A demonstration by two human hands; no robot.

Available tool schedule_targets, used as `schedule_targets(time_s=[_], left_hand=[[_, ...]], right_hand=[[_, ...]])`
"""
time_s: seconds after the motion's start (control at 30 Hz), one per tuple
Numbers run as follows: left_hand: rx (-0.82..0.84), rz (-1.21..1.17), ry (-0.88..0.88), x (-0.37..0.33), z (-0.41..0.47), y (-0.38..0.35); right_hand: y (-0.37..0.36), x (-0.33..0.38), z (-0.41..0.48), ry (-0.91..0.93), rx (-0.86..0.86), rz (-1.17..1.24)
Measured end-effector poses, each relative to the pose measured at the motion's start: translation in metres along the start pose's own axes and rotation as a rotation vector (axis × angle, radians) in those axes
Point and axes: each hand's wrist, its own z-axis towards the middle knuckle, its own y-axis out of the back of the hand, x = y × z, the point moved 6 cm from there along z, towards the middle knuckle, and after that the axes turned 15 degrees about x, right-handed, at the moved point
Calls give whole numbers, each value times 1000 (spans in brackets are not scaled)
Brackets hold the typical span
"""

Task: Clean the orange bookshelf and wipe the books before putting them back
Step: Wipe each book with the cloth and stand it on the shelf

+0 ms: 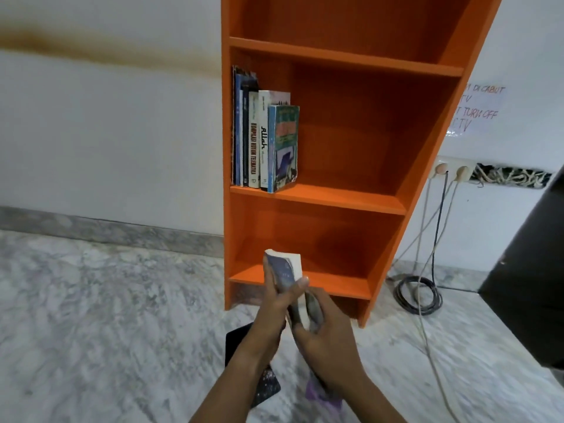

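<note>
An orange bookshelf (345, 196) stands against the white wall. Several books (264, 138) stand upright at the left end of its middle shelf. In front of the lowest shelf, my left hand (274, 303) grips a small bluish paperback (285, 268) upright, thumb across its cover. My right hand (323, 334) holds a grey cloth (312, 309) against the book's lower edge. On the floor below my arms lie a dark book (241, 337) and a purple one (317, 392), both partly hidden.
The floor is grey marble (106, 315). Right of the shelf, wall sockets (451, 170) feed cables that hang down into a coil (418, 296) on the floor. A dark piece of furniture (531, 270) stands at the far right. A paper notice (479, 108) is taped to the wall.
</note>
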Motion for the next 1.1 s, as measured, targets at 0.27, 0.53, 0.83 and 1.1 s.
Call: schedule_targets(time_s=[0.27,0.53,0.83,1.1], left_hand=[[26,-513,33,-4,-16,7],[154,-686,169,28,-29,-20],[107,-621,70,32,-19,-16],[-14,-740,-42,24,-12,18]], right_hand=[[-37,9,0,76,137,-71],[3,-1,27,58,-244,-325],[-1,-14,29,-77,-255,-62],[-45,12,8,167,121,-56]])
